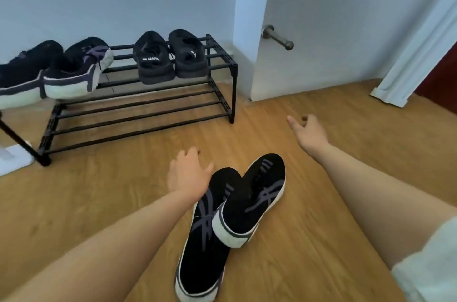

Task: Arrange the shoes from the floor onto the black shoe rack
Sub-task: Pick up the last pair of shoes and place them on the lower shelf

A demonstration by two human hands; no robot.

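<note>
Two black sneakers with grey stripes and white soles lie on the wooden floor in front of me; the left sneaker [205, 232] lies lengthwise and the right sneaker [254, 199] leans across its toe end. My left hand [189, 173] hovers just above and left of the left sneaker's toe, fingers apart, holding nothing. My right hand [309, 133] floats over bare floor to the right, fingers loosely spread and empty. The black shoe rack [222, 59] stands by the wall; its top shelf carries a pair of dark sneakers [74, 69] at the left and black sandals [170, 56] at the right. Its lower shelf holds nothing.
A white door [333, 29] with a metal handle [278, 38] stands just right of the rack. A white door frame [415, 61] is at the far right. A black pole [22, 143] and a white base [12, 160] sit at the left edge.
</note>
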